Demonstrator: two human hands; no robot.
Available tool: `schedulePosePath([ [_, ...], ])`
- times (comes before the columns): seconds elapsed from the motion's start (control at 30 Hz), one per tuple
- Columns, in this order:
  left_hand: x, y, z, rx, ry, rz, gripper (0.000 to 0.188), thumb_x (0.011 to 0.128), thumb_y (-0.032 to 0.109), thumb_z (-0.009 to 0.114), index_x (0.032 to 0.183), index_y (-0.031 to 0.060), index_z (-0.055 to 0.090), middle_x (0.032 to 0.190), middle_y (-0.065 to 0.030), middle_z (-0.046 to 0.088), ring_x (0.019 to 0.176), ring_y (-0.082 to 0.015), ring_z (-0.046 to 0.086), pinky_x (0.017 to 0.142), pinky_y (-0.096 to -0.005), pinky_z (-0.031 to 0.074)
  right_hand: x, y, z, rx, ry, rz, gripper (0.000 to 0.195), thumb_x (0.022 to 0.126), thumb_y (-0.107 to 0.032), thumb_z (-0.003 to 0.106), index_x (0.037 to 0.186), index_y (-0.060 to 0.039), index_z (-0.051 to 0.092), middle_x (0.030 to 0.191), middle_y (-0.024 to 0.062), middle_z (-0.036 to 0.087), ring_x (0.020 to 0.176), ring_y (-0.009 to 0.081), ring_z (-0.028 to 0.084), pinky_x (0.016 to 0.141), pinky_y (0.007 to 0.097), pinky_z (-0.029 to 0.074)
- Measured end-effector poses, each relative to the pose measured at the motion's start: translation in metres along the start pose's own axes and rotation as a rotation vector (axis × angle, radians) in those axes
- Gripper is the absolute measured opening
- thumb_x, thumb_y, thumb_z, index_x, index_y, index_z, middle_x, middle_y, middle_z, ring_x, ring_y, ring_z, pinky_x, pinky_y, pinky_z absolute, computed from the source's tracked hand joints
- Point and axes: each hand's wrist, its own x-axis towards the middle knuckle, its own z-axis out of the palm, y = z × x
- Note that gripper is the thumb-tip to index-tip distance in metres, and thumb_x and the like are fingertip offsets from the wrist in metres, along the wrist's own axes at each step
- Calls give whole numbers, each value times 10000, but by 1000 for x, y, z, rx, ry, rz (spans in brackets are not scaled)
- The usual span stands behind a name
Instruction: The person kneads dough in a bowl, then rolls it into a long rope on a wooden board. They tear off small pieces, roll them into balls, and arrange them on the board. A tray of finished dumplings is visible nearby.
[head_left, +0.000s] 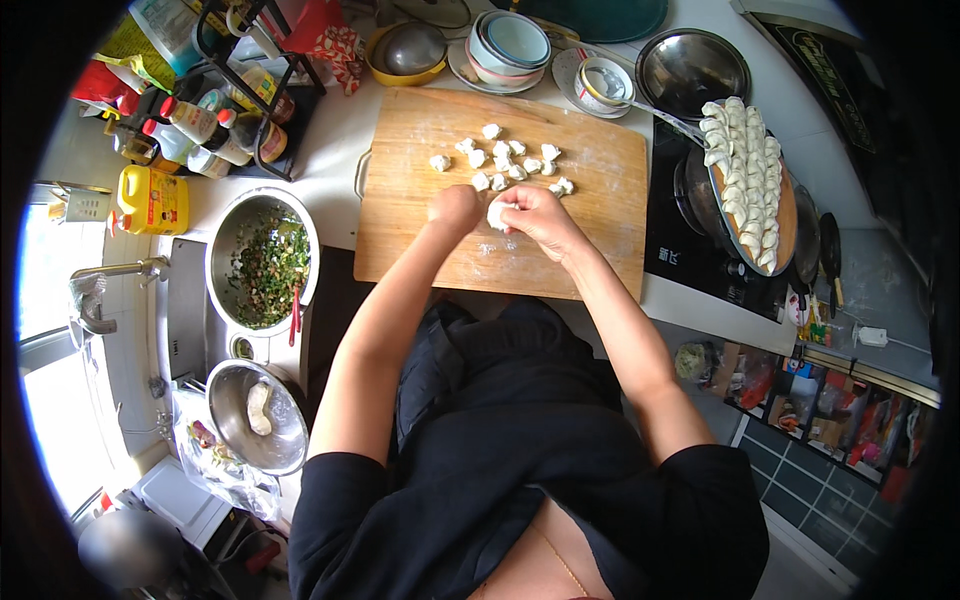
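Observation:
On the floured wooden cutting board (420, 262), my right hand (551, 225) pinches a flattened white piece of dough (501, 215) between thumb and fingers. My left hand (456, 206) is curled just left of that piece, its fingertips turned away from view. Whether it holds anything cannot be told. Several small dough lumps (478, 158) lie scattered on the board beyond both hands. To the right, rows of folded dumplings (750, 180) cover much of a round board (786, 210) set over a pan on the black cooktop (664, 217).
At left stands a steel bowl of chopped green filling (266, 270) with a red-handled utensil (295, 315). Below it, another steel bowl (292, 427) holds a dough strip (259, 409). Stacked bowls (510, 45) and a metal basin (694, 71) line the back; sauce bottles (202, 131) stand back left.

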Motion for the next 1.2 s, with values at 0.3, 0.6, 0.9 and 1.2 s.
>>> schedulePosePath([
  [0.3, -17, 2, 5, -404, 85, 369, 985, 724, 50, 714, 1545, 105, 173, 1168, -254, 599, 1055, -413, 617, 898, -448, 517, 17, 49, -40, -511, 202, -235, 313, 849, -179, 774, 1094, -9, 680, 964, 94, 693, 893, 129, 661, 797, 283, 526],
  [0.6, -25, 14, -2, -241, 185, 413, 603, 833, 281, 662, 1353, 60, 450, 877, -244, 696, 827, -436, 673, 725, -503, 536, 14, 40, -25, -108, 40, -160, 331, 842, -16, 676, 1164, 32, 622, 1028, 41, 681, 916, 108, 640, 814, 273, 523],
  [0.9, -29, 29, -15, -79, 90, 315, 296, 850, 212, 585, 1085, 42, 645, 889, -224, 701, 838, -408, 686, 715, -491, 547, 22, 44, -14, -422, 275, -194, 165, 783, -64, 689, 922, 14, 646, 817, 19, 673, 766, 90, 618, 684, 270, 501],
  [1.2, 8, -1, -2, -258, 192, 145, 417, 809, 208, 699, 1167, 31, 577, 973, -211, 703, 914, -402, 681, 785, -469, 544, 3, 7, -15, -213, 158, -186, 486, 777, -304, 850, 1066, 50, 683, 935, 105, 708, 820, 139, 663, 733, 281, 530],
])
